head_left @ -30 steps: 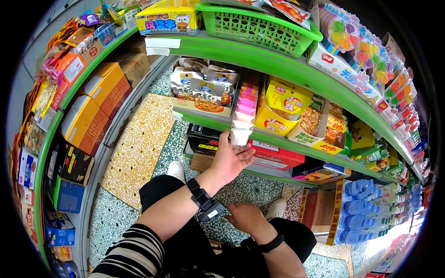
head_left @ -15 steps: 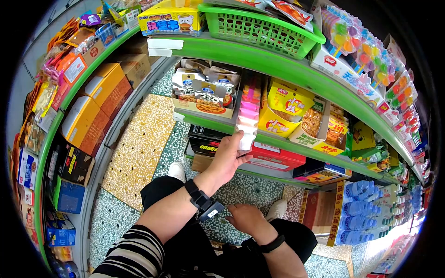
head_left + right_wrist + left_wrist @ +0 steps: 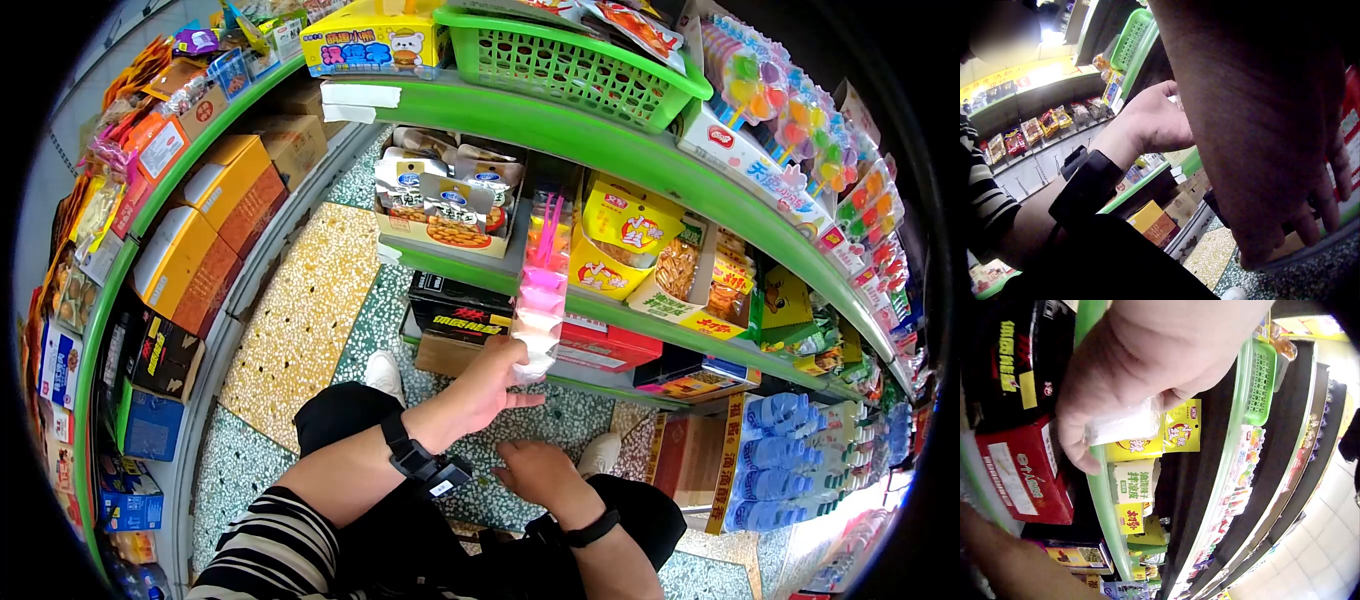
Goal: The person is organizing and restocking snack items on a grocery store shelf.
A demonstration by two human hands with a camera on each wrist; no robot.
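My left hand grips the near end of a long narrow row of small packs, graded from orange through pink to white. The row juts out past the green shelf edge, its far end still between the snack boxes. In the left wrist view its white end shows under my curled fingers. To the left stands a carton of silver snack bags; to the right, a yellow snack box. My right hand hangs relaxed over my lap, holding nothing.
Above, a green basket and a yellow bear-print box stand on the upper shelf. Below are black cartons and a red carton. Bottled water is stacked at the right; another shelf with orange boxes curves along the left.
My left hand has drawn the row of packs out of the shelf toward me, and thin pink strips on it now show. The right hand stays nearly in place.
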